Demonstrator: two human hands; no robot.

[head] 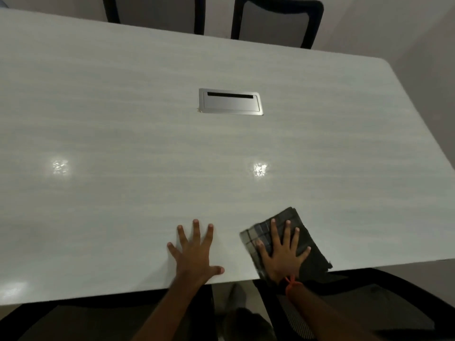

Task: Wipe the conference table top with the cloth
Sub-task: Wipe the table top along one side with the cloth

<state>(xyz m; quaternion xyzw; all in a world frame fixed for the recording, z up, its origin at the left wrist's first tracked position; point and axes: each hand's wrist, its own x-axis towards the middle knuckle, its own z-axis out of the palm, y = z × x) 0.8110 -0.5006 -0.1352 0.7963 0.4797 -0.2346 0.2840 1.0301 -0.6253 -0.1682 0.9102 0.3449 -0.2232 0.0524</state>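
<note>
Dark folded cloth [290,215] lies at the near edge of the desk [147,134], pressed under the right hand [283,254], fingers [286,232] spread straight; left hand [194,254] rests flat, empty. Nearly all the top seems left to wipe.

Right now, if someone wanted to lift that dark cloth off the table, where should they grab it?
Probably its near edge, coming from the person's side. The folded cloth lies flat under the right hand, and that edge seems to overhang the table rim, so a thumb could slip beneath and pinch the layers.
</note>
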